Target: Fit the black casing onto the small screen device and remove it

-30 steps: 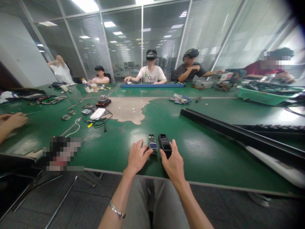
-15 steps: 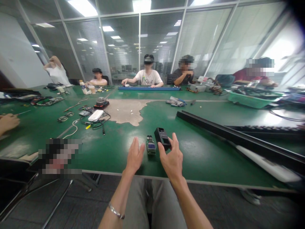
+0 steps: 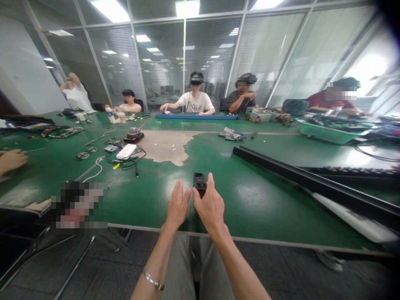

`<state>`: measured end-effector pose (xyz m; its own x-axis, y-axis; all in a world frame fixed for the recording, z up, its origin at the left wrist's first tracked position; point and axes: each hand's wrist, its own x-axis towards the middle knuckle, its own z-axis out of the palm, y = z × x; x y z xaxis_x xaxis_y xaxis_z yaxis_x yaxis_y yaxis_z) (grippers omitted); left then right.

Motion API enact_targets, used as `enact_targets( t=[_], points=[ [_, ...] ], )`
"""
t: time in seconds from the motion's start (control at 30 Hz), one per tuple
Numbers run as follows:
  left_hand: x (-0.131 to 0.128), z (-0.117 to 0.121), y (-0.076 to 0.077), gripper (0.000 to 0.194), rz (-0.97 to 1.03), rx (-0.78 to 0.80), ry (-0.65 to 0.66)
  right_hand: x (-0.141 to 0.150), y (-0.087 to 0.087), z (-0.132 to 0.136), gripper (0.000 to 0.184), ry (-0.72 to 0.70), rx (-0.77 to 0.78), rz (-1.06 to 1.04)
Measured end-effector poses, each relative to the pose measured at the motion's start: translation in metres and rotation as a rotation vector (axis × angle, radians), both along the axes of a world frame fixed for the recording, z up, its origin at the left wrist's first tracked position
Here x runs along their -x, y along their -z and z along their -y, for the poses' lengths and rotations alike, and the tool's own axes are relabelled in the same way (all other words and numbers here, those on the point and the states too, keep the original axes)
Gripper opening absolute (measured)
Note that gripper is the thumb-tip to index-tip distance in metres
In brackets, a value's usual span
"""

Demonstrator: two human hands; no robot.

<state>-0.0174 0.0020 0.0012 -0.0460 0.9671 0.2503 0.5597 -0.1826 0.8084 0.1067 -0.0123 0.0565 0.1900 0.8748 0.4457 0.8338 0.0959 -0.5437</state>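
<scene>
A small black plastic casing (image 3: 199, 181) sits near the front edge of the green table (image 3: 256, 204). My right hand (image 3: 210, 206) grips it between thumb and fingers and holds it down on the table. The little circuit board with a blue screen is out of sight, hidden beneath the casing or my right hand. My left hand (image 3: 177, 206) lies just left of the casing, fingers stretched out and holding nothing, its fingertips close to my right thumb.
A long black rail (image 3: 296, 171) runs diagonally on the right. A white device with black cables (image 3: 126, 151) lies at the left, by a worn bare patch (image 3: 168, 146). Several people sit along the far edge. Another person's hand (image 3: 11, 160) rests at the far left.
My right hand has carried the black casing left and set it over the circuit board, which no longer shows. My left hand stays beside it, fingers straight.
</scene>
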Motion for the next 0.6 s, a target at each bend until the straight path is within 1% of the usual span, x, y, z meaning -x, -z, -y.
enact_targets(
  t=[0.1, 0.23, 0.43, 0.6],
  points=[
    [0.000, 0.000, 0.000, 0.070, 0.002, 0.000, 0.001, 0.000, 0.001, 0.003, 0.076, -0.005, 0.002, 0.022],
    [0.001, -0.001, 0.001, 0.071, -0.010, -0.005, 0.012, 0.001, 0.007, 0.007, 0.075, 0.005, 0.017, 0.036],
    [0.001, -0.002, 0.005, 0.068, -0.042, -0.022, 0.009, 0.002, 0.026, 0.010, 0.074, -0.005, -0.009, 0.056],
    [0.001, -0.001, 0.003, 0.063, -0.069, -0.026, 0.007, 0.000, 0.042, 0.012, 0.074, -0.035, -0.035, 0.044]
  ],
)
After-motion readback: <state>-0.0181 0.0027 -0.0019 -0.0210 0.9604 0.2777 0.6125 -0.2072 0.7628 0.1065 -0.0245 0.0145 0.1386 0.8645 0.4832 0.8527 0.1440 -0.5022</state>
